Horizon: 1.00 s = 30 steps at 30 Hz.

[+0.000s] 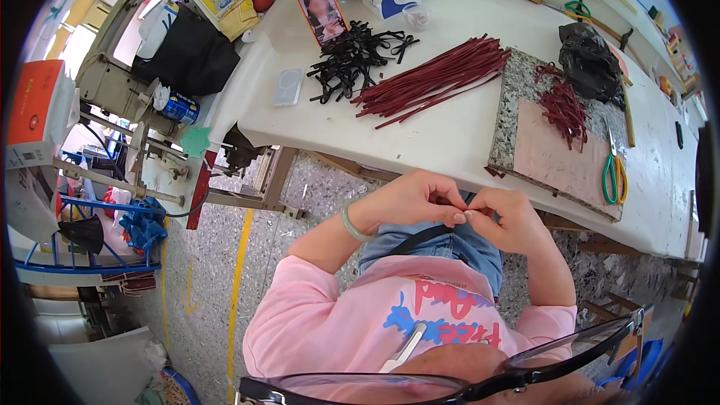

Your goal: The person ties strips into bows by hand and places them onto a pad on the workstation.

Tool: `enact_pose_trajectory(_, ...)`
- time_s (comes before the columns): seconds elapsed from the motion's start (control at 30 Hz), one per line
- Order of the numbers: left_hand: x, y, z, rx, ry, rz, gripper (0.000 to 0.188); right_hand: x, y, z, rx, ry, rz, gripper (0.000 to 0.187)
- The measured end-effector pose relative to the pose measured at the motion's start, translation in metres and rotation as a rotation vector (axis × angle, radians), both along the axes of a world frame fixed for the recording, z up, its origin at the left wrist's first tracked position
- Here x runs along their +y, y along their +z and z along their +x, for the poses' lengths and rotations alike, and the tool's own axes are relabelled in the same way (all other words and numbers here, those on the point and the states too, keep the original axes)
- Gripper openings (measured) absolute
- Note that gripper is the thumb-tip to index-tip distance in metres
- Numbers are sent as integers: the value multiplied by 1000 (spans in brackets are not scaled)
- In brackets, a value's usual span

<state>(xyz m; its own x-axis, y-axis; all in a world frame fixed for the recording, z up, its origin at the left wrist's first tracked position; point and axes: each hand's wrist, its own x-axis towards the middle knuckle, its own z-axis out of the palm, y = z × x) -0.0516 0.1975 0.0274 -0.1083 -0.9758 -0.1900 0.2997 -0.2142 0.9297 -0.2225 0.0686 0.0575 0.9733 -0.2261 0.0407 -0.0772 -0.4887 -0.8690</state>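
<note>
I find the left hand [409, 199] and right hand [506, 219] meeting, drawn close; what they pinch, I cannot tell. The black band [421, 238] lies just below, across the jeans [474, 249]. Slackened grip could drop any small piece.

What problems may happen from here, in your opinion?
The left hand and right hand meet over the jeans, so a small piece might slip and fall.

The scissors lie with their handles near the front edge of the stone slab; a careless reach could knock them.

The upright phone stands beside the tangled black strips; pulling these may topple it.
</note>
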Motion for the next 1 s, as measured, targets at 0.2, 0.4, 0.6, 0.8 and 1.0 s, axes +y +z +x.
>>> enact_pose_trajectory(0.2, 6, -4, -5, 35, 79, 29, 10, 11, -15, -4, -20, -155, 492, 10)
enact_pose_trajectory(0.4, 4, -14, -5, 83, 215, 80, 12, 10, -28, 1, -29, -254, 757, 13)
enact_pose_trajectory(0.6, -8, 1, 5, 10, 347, 42, 25, -3, -18, 19, 35, -261, 513, 13)
enact_pose_trajectory(0.8, -16, -6, 9, -2, 220, 214, 18, -6, -36, 12, -83, -326, 248, 16)
enact_pose_trajectory(1.0, -18, -29, -9, -553, 486, -246, 15, -18, -42, 13, 56, -311, 1137, 18)
